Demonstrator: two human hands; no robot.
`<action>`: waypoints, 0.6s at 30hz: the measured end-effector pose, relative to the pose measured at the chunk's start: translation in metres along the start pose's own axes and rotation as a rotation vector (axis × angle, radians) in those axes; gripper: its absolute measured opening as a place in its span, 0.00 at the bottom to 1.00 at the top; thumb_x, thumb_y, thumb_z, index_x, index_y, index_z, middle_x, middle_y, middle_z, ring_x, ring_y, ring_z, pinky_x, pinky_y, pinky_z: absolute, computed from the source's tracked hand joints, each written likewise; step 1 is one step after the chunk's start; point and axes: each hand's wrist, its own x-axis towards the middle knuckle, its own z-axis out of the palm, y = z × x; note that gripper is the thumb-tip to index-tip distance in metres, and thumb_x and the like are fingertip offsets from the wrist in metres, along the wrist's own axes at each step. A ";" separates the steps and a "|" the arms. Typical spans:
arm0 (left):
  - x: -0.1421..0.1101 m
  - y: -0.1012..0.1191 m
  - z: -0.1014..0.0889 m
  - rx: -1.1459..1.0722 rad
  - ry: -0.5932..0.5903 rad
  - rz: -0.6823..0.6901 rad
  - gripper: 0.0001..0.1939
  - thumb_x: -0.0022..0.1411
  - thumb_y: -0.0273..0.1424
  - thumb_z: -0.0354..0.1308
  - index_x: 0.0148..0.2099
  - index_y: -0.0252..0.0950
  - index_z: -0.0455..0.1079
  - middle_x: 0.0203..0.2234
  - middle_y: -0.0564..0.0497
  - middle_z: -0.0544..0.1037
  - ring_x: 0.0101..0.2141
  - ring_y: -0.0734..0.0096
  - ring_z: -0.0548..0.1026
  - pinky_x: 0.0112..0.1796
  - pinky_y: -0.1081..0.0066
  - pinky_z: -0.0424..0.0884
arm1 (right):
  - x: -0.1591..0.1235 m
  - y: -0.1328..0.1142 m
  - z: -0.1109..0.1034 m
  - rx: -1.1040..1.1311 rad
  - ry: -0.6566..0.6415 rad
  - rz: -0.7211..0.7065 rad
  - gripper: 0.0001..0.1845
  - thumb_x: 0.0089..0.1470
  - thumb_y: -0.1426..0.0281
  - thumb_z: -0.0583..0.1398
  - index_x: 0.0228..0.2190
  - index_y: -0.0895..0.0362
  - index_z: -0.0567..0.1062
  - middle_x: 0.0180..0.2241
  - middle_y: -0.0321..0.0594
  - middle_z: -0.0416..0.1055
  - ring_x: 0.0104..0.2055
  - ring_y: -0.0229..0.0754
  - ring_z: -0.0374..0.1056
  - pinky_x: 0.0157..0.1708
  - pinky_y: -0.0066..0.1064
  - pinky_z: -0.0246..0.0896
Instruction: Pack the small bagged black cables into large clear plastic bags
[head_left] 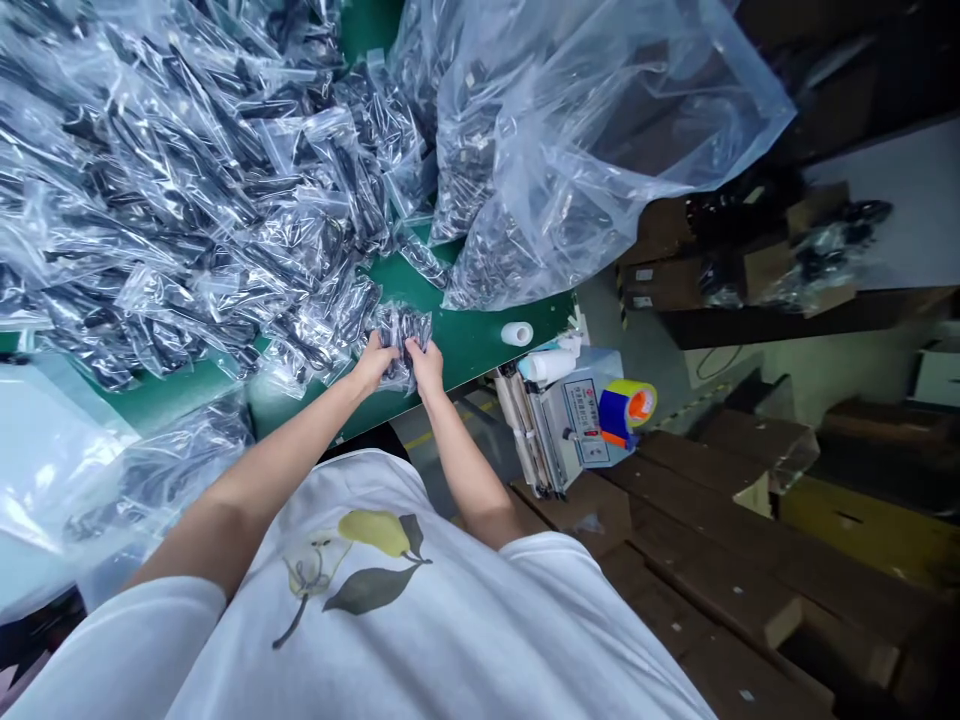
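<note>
At the front edge of the green table (pixel 480 345), my left hand (pixel 373 364) and my right hand (pixel 426 366) grip a small clear plastic bag (pixel 403 322) from both sides. Dark, thin pieces show inside the bag, too small to name. Both thumbs press on it, and the fingers beneath are partly hidden. A big pile of clear bags with black cables (pixel 187 190) spreads just beyond and to the left of my hands. Beyond my right hand stands a large clear sack (pixel 525 210) full of small dark and metallic pieces.
A white roll (pixel 517 333) lies near the table's right corner. Past that corner stands a sealing machine (pixel 585 410) with rolls of coloured tape (pixel 627 408) on it. Cardboard boxes (pixel 720 520) fill the floor at right. Clear plastic sheeting (pixel 60 470) hangs at left.
</note>
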 end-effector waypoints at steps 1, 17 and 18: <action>-0.002 0.002 -0.001 -0.070 -0.057 -0.050 0.25 0.45 0.29 0.69 0.46 0.39 0.65 0.32 0.55 0.75 0.33 0.69 0.75 0.38 0.68 0.71 | -0.008 -0.003 0.000 0.010 -0.032 -0.033 0.16 0.58 0.61 0.57 0.42 0.59 0.75 0.45 0.48 0.77 0.48 0.50 0.74 0.52 0.40 0.68; -0.047 0.051 -0.052 -0.247 -0.109 0.009 0.38 0.31 0.34 0.80 0.45 0.35 0.68 0.29 0.53 0.80 0.27 0.70 0.78 0.33 0.67 0.76 | 0.106 -0.111 -0.032 0.023 -0.228 0.004 0.28 0.68 0.53 0.50 0.62 0.55 0.61 0.24 0.34 0.73 0.26 0.37 0.73 0.29 0.26 0.70; -0.051 0.054 -0.057 -0.247 -0.109 0.017 0.39 0.31 0.34 0.81 0.47 0.35 0.68 0.31 0.52 0.81 0.29 0.69 0.79 0.35 0.66 0.77 | 0.110 -0.109 -0.027 0.036 -0.204 0.028 0.26 0.68 0.54 0.49 0.60 0.55 0.63 0.25 0.34 0.74 0.26 0.37 0.73 0.29 0.26 0.70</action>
